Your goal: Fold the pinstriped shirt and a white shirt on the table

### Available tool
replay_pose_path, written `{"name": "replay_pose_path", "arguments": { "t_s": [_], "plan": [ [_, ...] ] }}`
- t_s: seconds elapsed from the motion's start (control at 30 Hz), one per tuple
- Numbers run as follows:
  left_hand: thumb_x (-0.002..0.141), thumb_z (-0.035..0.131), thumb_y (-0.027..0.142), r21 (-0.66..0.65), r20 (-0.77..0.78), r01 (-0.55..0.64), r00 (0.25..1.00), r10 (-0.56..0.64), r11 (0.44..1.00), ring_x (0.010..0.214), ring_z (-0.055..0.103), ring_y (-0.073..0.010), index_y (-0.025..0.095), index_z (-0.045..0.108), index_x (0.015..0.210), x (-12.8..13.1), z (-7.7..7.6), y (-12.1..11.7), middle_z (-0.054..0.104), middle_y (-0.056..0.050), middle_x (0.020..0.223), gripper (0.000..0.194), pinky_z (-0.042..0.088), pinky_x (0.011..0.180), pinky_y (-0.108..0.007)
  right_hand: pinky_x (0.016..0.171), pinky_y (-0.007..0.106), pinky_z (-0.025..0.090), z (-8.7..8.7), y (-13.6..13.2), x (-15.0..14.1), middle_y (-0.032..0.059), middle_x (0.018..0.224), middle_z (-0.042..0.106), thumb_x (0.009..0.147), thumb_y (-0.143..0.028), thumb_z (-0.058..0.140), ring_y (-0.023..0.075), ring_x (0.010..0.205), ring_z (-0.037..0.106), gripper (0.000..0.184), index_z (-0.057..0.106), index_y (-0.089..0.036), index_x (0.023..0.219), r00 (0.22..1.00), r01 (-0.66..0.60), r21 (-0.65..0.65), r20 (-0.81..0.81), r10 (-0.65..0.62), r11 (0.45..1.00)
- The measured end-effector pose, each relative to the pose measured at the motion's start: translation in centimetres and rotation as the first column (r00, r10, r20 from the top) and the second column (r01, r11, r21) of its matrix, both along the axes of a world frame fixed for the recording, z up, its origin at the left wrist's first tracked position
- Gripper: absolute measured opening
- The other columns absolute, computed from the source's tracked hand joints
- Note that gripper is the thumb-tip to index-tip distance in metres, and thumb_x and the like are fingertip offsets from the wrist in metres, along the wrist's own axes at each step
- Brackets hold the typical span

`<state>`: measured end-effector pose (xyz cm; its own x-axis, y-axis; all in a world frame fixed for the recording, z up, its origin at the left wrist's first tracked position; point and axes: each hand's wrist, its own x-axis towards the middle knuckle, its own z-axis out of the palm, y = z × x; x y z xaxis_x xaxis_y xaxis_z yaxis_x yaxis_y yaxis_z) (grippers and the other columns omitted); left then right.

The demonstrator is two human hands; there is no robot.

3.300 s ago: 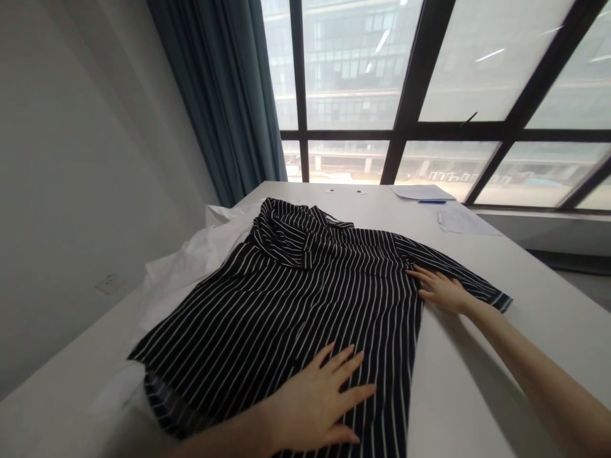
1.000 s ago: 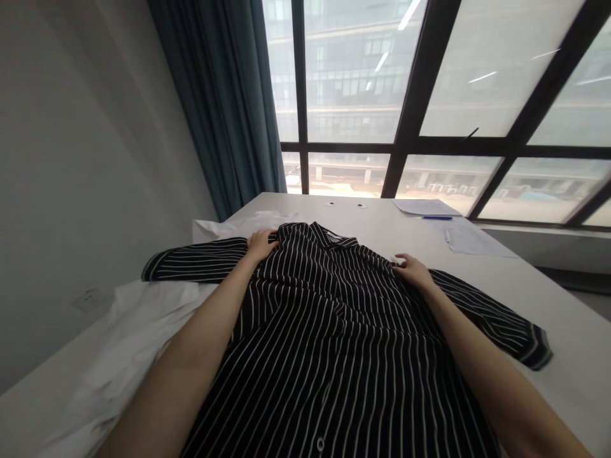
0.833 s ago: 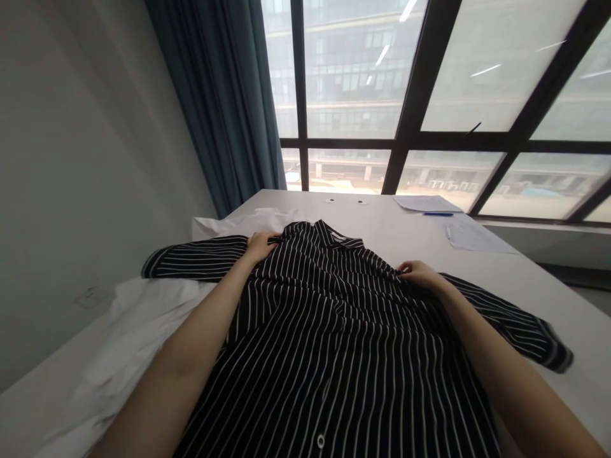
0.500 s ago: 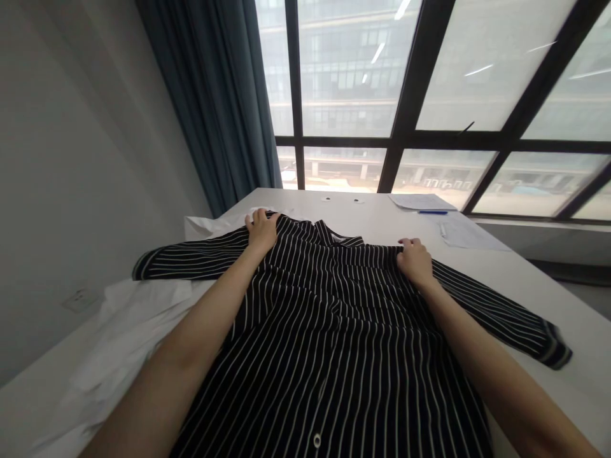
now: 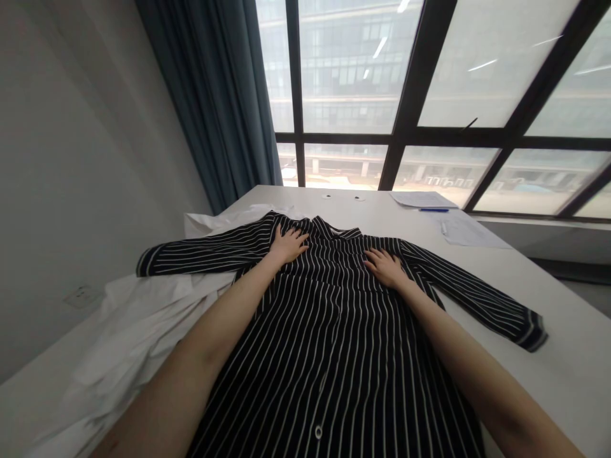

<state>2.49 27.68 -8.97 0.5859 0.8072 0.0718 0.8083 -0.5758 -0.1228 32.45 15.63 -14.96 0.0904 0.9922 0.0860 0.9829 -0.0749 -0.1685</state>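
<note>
A black shirt with white stripes is spread over the table, collar toward the window and hem out of view below. Its two sleeves stretch out to either side. My left hand lies flat on the upper chest, just left of the collar, fingers spread. On the other side of the chest rests my right hand, also with its fingers apart. Both palms touch the cloth and grip nothing. A pale button shows low on the front placket. My forearms hide parts of the shirt's sides.
Crumpled white cloth lies on the left, partly under the left sleeve. Paper sheets and a blue pen are at the back right of the white table. A blue curtain hangs beside the window.
The left sleeve was drawn out from its earlier fold over the chest. Both hands held the shoulders half a second ago; they have since let go and moved inward onto the chest.
</note>
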Motion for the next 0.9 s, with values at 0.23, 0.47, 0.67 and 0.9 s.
{"name": "replay_pose_path", "arguments": {
  "t_s": [0.23, 0.47, 0.67, 0.9],
  "plan": [
    [0.097, 0.047, 0.029, 0.131, 0.047, 0.083, 0.995, -0.089, 0.988, 0.147, 0.032, -0.0294, 0.029, 0.048, 0.145, -4.3, 1.4, -6.6, 0.042, -0.01, 0.156, 0.048, 0.011, 0.119, -0.06, 0.103, 0.051, 0.042, 1.3, -8.2, 3.2, 0.0144, 0.142, 0.056, 0.095, -0.035, 0.039, 0.0295, 0.132, 0.049, 0.047, 0.053, -0.021, 0.138, 1.0, 0.028, 0.123, 0.007, -0.029, 0.992],
    [0.094, 0.041, 0.042, 0.174, 0.313, -0.05, 0.95, -0.007, 0.984, 0.136, 0.048, -0.0301, 0.02, 0.046, 0.145, -16.2, -1.0, -16.9, 0.05, -0.016, 0.149, 0.056, 0.04, 0.111, -0.047, 0.073, 0.048, 0.051, -0.1, -22.8, 7.3, 0.0132, 0.078, 0.067, 0.084, -0.055, 0.044, 0.0332, 0.077, 0.065, 0.039, 0.063, -0.021, 0.087, 0.974, 0.21, 0.16, -0.119, -0.192, 0.964],
    [0.086, 0.047, 0.056, 0.181, 0.361, -0.148, 0.93, 0.074, 0.972, 0.122, 0.058, -0.0366, 0.025, 0.053, 0.138, -19.5, -2.6, -23.7, 0.063, -0.015, 0.131, 0.06, 0.046, 0.103, -0.052, 0.066, 0.041, 0.051, 0.1, -28.0, 1.8, 0.0078, 0.074, 0.068, 0.081, -0.059, 0.053, 0.0277, 0.069, 0.063, 0.032, 0.06, -0.027, 0.079, 0.889, 0.158, 0.022, -0.438, -0.132, 0.987],
    [0.09, 0.039, 0.048, 0.149, 0.384, -0.171, 0.918, 0.102, 0.974, 0.102, 0.063, -0.0356, 0.021, 0.061, 0.122, -20.0, -1.7, -25.4, 0.069, -0.015, 0.104, 0.047, 0.05, 0.094, -0.05, 0.079, 0.044, 0.057, 2.6, -27.8, -1.6, 0.0084, 0.092, 0.074, 0.079, -0.052, 0.056, 0.0315, 0.09, 0.07, 0.028, 0.063, -0.027, 0.09, 0.555, 0.372, -0.061, -0.785, -0.275, 0.926]
  ]
}}
